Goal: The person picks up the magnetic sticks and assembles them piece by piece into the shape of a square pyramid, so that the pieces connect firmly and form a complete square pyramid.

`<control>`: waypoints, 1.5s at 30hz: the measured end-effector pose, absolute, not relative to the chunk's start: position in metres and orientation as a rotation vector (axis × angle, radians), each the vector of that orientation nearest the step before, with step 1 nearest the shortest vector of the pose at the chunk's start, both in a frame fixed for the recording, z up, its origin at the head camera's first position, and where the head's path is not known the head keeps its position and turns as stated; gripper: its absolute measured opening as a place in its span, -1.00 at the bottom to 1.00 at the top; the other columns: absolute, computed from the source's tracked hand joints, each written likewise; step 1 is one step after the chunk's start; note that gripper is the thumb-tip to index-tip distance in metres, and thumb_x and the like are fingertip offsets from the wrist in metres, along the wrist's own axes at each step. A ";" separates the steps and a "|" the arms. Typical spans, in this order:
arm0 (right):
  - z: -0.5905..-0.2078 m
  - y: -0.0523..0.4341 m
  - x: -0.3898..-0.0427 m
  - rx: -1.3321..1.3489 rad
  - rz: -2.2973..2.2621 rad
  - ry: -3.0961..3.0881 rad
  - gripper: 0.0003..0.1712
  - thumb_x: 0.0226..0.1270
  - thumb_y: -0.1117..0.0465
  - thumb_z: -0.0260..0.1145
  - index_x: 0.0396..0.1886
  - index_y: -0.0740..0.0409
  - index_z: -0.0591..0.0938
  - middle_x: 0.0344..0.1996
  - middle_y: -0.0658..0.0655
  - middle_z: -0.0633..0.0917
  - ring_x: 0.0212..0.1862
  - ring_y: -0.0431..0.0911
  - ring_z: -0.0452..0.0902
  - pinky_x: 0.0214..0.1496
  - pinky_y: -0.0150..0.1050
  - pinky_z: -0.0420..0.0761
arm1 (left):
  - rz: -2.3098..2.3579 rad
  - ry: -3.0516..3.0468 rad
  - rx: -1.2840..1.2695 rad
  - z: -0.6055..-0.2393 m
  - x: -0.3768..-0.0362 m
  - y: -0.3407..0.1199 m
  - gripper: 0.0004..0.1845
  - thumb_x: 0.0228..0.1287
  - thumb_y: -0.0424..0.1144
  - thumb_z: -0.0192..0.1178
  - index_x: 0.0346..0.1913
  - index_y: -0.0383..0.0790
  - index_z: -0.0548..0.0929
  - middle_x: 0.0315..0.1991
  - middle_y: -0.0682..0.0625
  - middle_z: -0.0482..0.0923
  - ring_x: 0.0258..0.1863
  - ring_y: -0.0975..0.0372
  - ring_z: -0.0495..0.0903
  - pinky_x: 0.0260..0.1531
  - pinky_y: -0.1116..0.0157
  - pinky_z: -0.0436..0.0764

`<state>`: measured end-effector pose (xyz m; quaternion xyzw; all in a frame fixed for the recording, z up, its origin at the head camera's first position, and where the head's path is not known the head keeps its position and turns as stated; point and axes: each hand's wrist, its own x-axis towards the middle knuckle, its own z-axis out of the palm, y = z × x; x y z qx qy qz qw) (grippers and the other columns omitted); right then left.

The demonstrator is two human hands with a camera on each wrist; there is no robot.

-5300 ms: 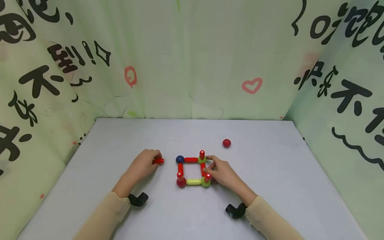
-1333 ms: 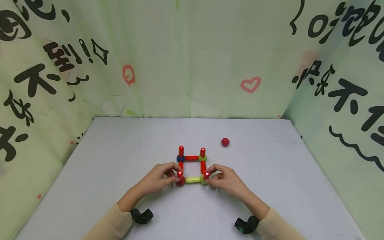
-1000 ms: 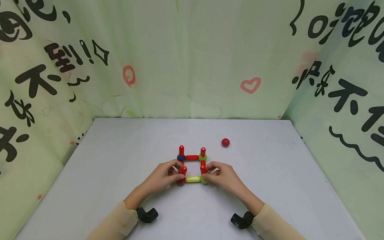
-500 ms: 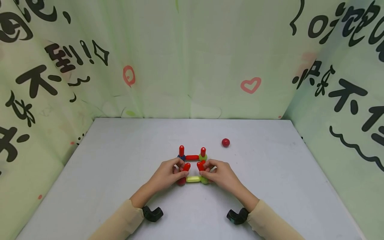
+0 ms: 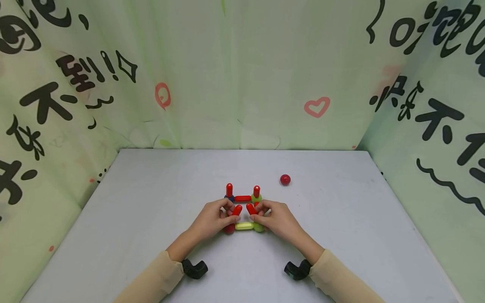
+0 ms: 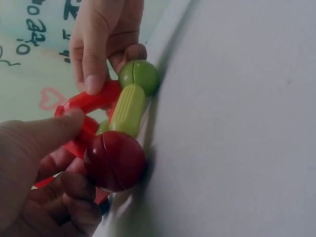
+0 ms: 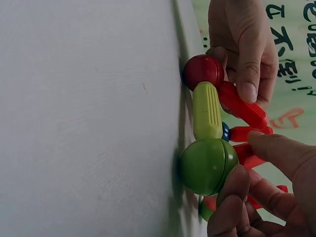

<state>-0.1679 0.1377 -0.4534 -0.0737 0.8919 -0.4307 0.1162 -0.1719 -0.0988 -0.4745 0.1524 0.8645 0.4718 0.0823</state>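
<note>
A frame of magnetic-looking rods and balls stands on the table. At its front, a yellow rod (image 5: 244, 226) joins a red ball (image 6: 116, 160) to a green ball (image 7: 205, 167). My left hand (image 5: 214, 216) pinches a red rod (image 5: 237, 209) rising from the red ball. Between thumb and fingers, my right hand (image 5: 278, 216) holds another red rod (image 5: 250, 208), set on the green ball. Both rods lean inward, their tops apart. Behind, upright red rods stand on a blue ball (image 5: 229, 197) and a second green ball (image 5: 259, 198). The hands partly hide the side rods.
A loose red ball (image 5: 285, 180) lies on the white table (image 5: 326, 189) behind and right of the frame. Patterned green curtains (image 5: 242, 84) rise at the back and sides. Each wrist wears a black camera mount (image 5: 195, 268).
The red rod my left hand held earlier now stands on the blue ball. Both hands have since taken the front upright rods and tilted them toward each other.
</note>
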 end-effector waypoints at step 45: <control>-0.460 0.139 -0.190 -0.448 -1.325 2.605 -0.63 0.56 0.17 0.25 0.29 -0.03 0.58 -0.57 0.01 0.65 -0.47 -0.17 0.50 -0.37 -0.35 0.46 | 1.627 2.410 0.402 -0.475 -0.180 -0.095 -0.61 0.58 -0.25 0.11 0.39 -0.08 0.51 -0.60 0.03 0.48 -0.62 0.25 0.44 -0.51 0.38 0.51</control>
